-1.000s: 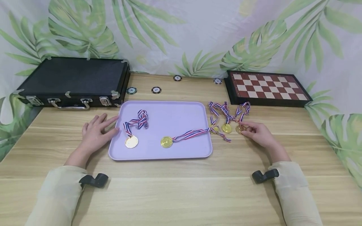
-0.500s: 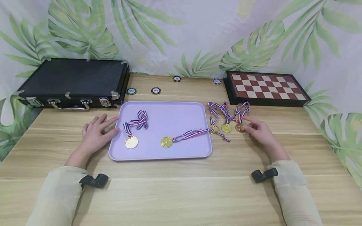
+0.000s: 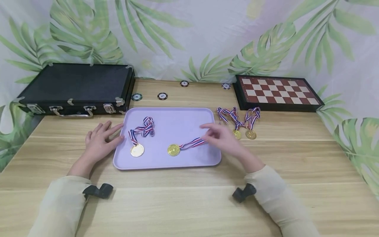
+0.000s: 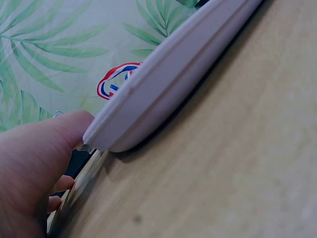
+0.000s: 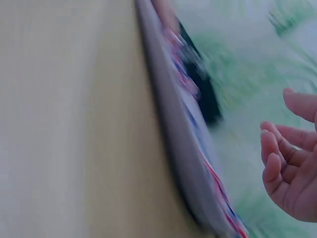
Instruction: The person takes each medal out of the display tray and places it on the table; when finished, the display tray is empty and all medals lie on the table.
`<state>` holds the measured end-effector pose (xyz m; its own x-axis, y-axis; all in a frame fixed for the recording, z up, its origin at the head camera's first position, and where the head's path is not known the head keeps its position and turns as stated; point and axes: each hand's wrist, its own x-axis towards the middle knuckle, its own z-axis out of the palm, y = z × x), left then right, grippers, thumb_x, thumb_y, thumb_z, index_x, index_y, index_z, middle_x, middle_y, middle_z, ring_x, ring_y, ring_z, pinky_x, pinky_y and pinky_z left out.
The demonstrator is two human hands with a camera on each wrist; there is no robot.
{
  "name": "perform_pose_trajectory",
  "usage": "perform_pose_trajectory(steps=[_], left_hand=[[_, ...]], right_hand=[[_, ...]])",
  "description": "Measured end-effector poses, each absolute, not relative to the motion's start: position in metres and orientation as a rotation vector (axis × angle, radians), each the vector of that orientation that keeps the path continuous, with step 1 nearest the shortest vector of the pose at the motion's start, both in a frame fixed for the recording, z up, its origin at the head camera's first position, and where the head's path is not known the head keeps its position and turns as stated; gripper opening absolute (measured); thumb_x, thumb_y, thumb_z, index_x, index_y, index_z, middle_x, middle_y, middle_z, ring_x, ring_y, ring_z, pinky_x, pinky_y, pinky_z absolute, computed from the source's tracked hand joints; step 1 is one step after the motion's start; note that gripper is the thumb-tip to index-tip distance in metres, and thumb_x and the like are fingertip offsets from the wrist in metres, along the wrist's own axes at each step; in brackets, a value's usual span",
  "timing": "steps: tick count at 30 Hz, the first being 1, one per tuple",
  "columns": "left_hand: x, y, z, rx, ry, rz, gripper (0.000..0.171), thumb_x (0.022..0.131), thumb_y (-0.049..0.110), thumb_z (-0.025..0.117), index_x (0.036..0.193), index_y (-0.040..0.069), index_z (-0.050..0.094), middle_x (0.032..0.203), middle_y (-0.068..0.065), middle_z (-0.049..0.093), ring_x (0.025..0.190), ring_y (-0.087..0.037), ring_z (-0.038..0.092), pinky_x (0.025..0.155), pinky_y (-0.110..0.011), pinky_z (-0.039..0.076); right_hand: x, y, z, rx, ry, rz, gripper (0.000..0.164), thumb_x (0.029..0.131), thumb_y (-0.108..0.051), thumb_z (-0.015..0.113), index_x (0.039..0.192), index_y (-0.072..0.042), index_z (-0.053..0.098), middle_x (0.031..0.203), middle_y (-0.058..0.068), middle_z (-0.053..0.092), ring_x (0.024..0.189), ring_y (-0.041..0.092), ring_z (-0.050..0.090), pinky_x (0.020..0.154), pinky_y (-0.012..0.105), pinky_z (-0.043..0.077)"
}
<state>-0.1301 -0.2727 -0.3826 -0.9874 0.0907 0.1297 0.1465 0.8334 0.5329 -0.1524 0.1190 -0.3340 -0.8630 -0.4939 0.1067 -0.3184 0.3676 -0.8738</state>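
My left hand (image 3: 99,140) lies with fingers spread at the left edge of a lilac tray (image 3: 168,162); its thumb and index finger touch the rim. In the left wrist view the thumb (image 4: 74,126) meets the tray's corner. Two medals on striped ribbons lie in the tray: a pale gold medal (image 3: 137,150) at left and a gold medal (image 3: 173,150) near the middle. Above the tray's right end hovers my right hand (image 3: 223,140), fingers loosely bent and holding nothing, covering part of the middle medal's ribbon (image 3: 193,143).
Right of the tray lie another gold medal (image 3: 237,134) and a bronze-coloured medal (image 3: 250,134), with ribbons. A black case (image 3: 77,84) stands back left, a chessboard box (image 3: 278,93) back right. Several poker chips (image 3: 162,96) lie between them.
My right hand has let go of the bronze-coloured medal and moved left over the tray's right end. The left hand and the medals have stayed put.
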Motion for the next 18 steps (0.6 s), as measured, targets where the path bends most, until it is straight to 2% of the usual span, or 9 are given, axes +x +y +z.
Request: perform_pose_trajectory(steps=[4, 7, 14, 18], left_hand=[[-0.130, -0.273, -0.383, -0.183, -2.923, -0.858, 0.053, 0.084, 0.039, 0.050, 0.129, 0.013, 0.042, 0.136, -0.026, 0.019, 0.123, -0.045, 0.004, 0.091, -0.059, -0.008], [-0.130, -0.273, -0.383, -0.182, -2.925, -0.856, 0.053, 0.084, 0.040, 0.050, 0.129, 0.013, 0.041, 0.136, -0.026, 0.019, 0.123, -0.045, 0.004, 0.091, -0.059, -0.008], [-0.130, -0.274, -0.383, -0.176, -2.927, -0.858, 0.053, 0.083, 0.040, 0.050, 0.129, 0.015, 0.041, 0.136, -0.025, 0.019, 0.123, -0.045, 0.005, 0.091, -0.059, -0.008], [-0.130, -0.274, -0.383, -0.177, -2.924, -0.861, 0.053, 0.083, 0.040, 0.050, 0.129, 0.015, 0.041, 0.136, -0.025, 0.019, 0.123, -0.045, 0.005, 0.091, -0.059, -0.008]], right_hand=[[-0.144, 0.078, -0.348, -0.805, 2.411, -1.370, 0.037, 0.078, -0.015, 0.064, 0.110, 0.001, 0.055, 0.074, 0.001, 0.060, 0.061, 0.012, 0.053, 0.056, 0.024, 0.046], [-0.142, 0.059, -0.358, -0.832, 2.467, -1.284, 0.034, 0.077, -0.016, 0.065, 0.105, 0.001, 0.058, 0.070, -0.001, 0.060, 0.057, 0.008, 0.051, 0.052, 0.021, 0.044], [-0.136, 0.038, -0.372, -0.743, 2.763, -1.011, 0.034, 0.074, -0.032, 0.066, 0.099, -0.009, 0.063, 0.057, -0.010, 0.050, 0.051, 0.004, 0.044, 0.047, 0.020, 0.036], [-0.131, 0.032, -0.374, -0.746, 2.879, -0.873, 0.036, 0.071, -0.041, 0.066, 0.097, -0.016, 0.064, 0.056, -0.011, 0.045, 0.050, 0.004, 0.041, 0.042, 0.022, 0.033]])
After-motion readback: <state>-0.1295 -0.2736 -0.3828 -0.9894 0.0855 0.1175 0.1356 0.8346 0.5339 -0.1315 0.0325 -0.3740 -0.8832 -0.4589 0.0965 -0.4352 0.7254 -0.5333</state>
